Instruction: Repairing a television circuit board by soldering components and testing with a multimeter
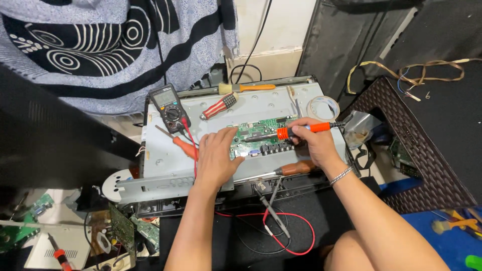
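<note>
Right hand (315, 141) grasps a slim orange-handled iron (301, 130) over a green circuit board (261, 135); left hand (216, 155) rests flat, fingers released, on the grey metal chassis (165, 150).

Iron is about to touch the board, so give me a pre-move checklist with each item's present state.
1. Right hand has a firm grip on the orange soldering iron: ok.
2. Left hand rests flat beside the green circuit board, steadying it: ok.
3. Iron tip lies over the board: ok; exact joint cannot tell.
4. Left fingers clear of the tip: cannot tell, they sit close.
5. Multimeter stands apart from the board on the metal panel: ok.
6. Brown-handled screwdriver lies under the right wrist, crowding it: not ok.
</note>
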